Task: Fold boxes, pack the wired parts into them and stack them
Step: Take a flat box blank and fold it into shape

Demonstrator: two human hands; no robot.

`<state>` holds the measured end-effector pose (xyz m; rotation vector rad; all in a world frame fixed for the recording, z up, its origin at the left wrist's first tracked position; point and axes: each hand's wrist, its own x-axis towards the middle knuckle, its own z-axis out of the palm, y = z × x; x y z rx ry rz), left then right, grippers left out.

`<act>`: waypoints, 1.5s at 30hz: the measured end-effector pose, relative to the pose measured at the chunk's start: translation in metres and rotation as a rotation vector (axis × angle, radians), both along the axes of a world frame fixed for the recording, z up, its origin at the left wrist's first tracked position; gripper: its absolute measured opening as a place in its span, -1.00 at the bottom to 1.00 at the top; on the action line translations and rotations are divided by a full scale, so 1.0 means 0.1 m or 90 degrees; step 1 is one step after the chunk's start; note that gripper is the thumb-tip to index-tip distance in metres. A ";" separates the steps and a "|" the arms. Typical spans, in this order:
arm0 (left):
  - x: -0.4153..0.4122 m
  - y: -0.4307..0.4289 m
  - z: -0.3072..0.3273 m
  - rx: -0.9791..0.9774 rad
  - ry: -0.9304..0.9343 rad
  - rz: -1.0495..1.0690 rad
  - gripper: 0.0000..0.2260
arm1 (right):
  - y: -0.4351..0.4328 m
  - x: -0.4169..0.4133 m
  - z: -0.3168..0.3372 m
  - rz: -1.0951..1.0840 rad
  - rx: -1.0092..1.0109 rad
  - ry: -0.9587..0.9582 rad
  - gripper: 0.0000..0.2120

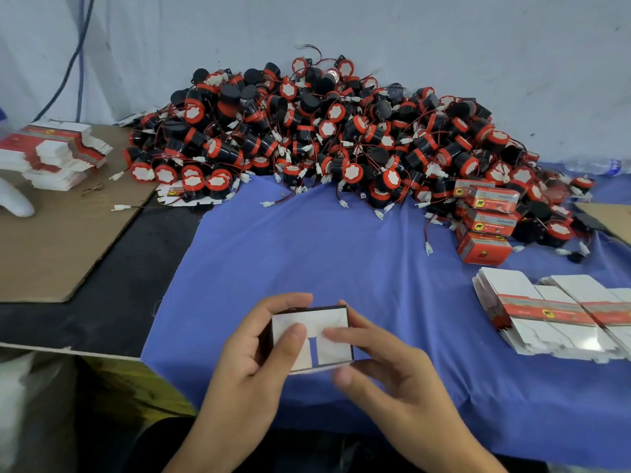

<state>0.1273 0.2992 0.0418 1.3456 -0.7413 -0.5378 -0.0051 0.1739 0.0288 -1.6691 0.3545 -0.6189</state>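
Note:
A small box point(327, 326) is held above the blue cloth point(341, 254) at the near middle, its white end flaps facing me. My left hand point(259, 356) grips its left side, thumb pressing on a flap. My right hand point(382, 363) holds its right side, a finger lying across the flaps. A large heap of black-and-red wired parts point(324, 131) lies along the back of the table. Three closed red boxes point(486, 220) are stacked at the right by the heap. Flat unfolded boxes point(560, 315) lie fanned out at the near right.
A second pile of flat boxes point(54, 155) rests on brown cardboard point(58, 240) at the left, beside a white object point(13, 199). A plastic bottle point(594, 165) lies at the far right. A grey wall stands behind the heap.

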 end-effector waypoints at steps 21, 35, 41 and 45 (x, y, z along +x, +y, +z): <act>-0.17 -0.12 0.07 -0.010 -0.175 0.045 -0.57 | 0.25 0.18 0.21 -0.167 0.147 -0.064 -0.62; -0.32 -0.18 0.12 -0.108 -0.113 0.149 -0.78 | 0.34 0.30 0.16 -0.172 0.473 -0.146 -0.28; -0.43 -0.25 0.08 -0.131 -0.043 0.222 -0.83 | 0.44 0.36 0.09 -0.297 0.367 -0.171 -0.30; -0.45 -0.25 0.10 -0.129 0.033 0.217 -0.85 | 0.45 0.39 0.06 -0.313 0.393 -0.225 -0.30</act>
